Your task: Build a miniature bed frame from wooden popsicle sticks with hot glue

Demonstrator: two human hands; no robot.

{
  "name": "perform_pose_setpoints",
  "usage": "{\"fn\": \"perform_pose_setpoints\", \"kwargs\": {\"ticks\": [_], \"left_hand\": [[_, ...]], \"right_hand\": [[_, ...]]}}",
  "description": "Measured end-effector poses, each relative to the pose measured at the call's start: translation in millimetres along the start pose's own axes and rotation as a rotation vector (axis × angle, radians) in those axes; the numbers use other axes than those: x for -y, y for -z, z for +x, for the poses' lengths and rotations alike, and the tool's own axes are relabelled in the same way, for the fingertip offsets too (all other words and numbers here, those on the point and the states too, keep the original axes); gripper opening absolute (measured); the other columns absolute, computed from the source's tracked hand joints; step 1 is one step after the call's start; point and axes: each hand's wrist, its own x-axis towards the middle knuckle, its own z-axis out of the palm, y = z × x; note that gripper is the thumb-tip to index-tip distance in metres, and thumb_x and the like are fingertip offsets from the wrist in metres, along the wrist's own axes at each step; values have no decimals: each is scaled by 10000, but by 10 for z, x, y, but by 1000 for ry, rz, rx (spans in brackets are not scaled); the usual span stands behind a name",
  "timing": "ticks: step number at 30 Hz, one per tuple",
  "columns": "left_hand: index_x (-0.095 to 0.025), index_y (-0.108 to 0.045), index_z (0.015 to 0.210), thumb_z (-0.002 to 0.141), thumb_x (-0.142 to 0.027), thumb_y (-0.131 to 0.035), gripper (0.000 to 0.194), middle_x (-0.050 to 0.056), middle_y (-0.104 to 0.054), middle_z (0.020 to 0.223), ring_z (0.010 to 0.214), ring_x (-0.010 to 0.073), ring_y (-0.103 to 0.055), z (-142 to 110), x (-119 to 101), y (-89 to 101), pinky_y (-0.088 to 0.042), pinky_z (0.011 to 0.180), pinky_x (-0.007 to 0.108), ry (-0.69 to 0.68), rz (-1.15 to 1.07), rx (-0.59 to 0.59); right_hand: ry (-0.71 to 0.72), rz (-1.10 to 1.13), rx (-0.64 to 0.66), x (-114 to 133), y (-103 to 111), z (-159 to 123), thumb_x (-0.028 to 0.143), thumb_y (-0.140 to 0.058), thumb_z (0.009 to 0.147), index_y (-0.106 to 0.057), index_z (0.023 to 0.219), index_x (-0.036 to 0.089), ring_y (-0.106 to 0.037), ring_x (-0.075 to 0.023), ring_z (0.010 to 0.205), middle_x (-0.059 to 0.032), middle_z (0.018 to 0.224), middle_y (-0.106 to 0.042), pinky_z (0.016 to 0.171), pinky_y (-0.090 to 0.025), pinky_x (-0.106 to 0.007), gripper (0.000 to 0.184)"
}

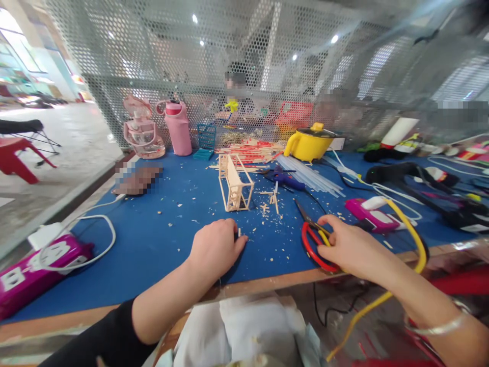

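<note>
My left hand (216, 247) rests on the blue tabletop near the front edge, its fingers curled closed. A short pale bit of wooden stick (239, 232) shows between its thumb and forefinger. To the right, my right hand (349, 247) grips the handles of a pair of scissors (310, 239) with red and yellow loops; the dark blades point away to the upper left. Beyond my left hand stands a small frame model (236, 183) made of thin wooden sticks. Several cut stick pieces (270, 203) lie beside it, with a blue glue gun (286, 178) just behind them.
At the back lie red-tipped sticks (248, 150) and clear glue sticks (311, 176), near a yellow pot (309, 142). Pink bottles (179, 130) stand by the mesh panel. Purple power strips (46, 265) and cables flank the blue mat (153, 255). A blurred phone-like object (139, 181) lies left.
</note>
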Motion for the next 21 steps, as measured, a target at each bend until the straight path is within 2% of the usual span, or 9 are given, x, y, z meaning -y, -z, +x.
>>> {"fn": "perform_pose_setpoints", "kwargs": {"ticks": [4, 7, 9, 12, 14, 16, 18, 19, 21], "left_hand": [[-213, -671, 866, 890, -381, -425, 299, 68, -726, 853, 786, 243, -677, 50, 16, -8, -483, 644, 318, 8, 17, 18], [-186, -672, 875, 907, -351, -405, 316, 97, -723, 868, 801, 266, -684, 70, 8, 2, -505, 665, 350, -14, 55, 23], [-145, -667, 871, 913, -317, -405, 316, 136, -712, 862, 799, 294, -687, 77, -75, 30, -517, 671, 385, -36, 92, 29], [-112, -656, 910, 910, -220, -411, 268, 162, -694, 881, 801, 294, -692, 143, -365, 79, -528, 675, 388, -86, 125, 51], [-125, -649, 968, 899, -112, -392, 267, 143, -685, 931, 852, 253, -689, 273, -627, 79, -530, 714, 346, -131, 122, 74], [-131, -640, 1011, 907, -99, -404, 260, 127, -670, 991, 931, 222, -666, 482, -863, 35, -524, 775, 326, -145, 115, 90], [-124, -602, 1104, 914, -226, -500, 239, 119, -633, 1089, 977, 213, -631, 733, -1016, -42, -524, 820, 367, -104, 118, 107], [-137, -565, 1164, 890, -319, -557, 329, 106, -600, 1155, 986, 209, -611, 853, -1054, -85, -526, 828, 410, -72, 124, 120], [-141, -547, 1195, 882, -338, -569, 371, 112, -577, 1194, 1010, 218, -598, 1040, -1069, -163, -520, 842, 425, -20, 131, 131]], "right_hand": [[-21, 241, 1, -253, -73, -277, 291, -526, 726, -428, 1233, 169, -503, -155, 485, 52, 555, -536, 486, -324, -262, 530], [-34, 408, 92, -360, -132, -356, 379, -545, 756, -394, 1278, 161, -474, -152, 459, 54, 548, -511, 458, -319, -267, 586], [-28, 414, 109, -379, -160, -359, 406, -561, 757, -393, 1298, 160, -482, -159, 475, 55, 542, -502, 466, -326, -271, 617], [-9, 372, 35, -355, -196, -323, 395, -536, 779, -429, 1282, 173, -489, -165, 497, 62, 530, -465, 487, -340, -277, 561], [-6, 371, -15, -321, -219, -295, 393, -518, 791, -448, 1261, 188, -498, -164, 502, 58, 545, -467, 493, -349, -278, 517], [-8, 373, -56, -287, -241, -285, 396, -512, 794, -461, 1238, 201, -512, -165, 507, 50, 569, -494, 499, -353, -277, 488], [-15, 384, -78, -265, -259, -296, 399, -506, 796, -464, 1225, 211, -530, -169, 515, 41, 586, -525, 503, -351, -276, 470], [-17, 393, -79, -259, -266, -307, 395, -500, 799, -462, 1224, 216, -537, -171, 518, 38, 591, -536, 505, -348, -275, 463], [-20, 412, -74, -257, -273, -330, 383, -488, 803, -451, 1236, 229, -553, -176, 532, 31, 613, -563, 514, -349, -275, 461]]}}
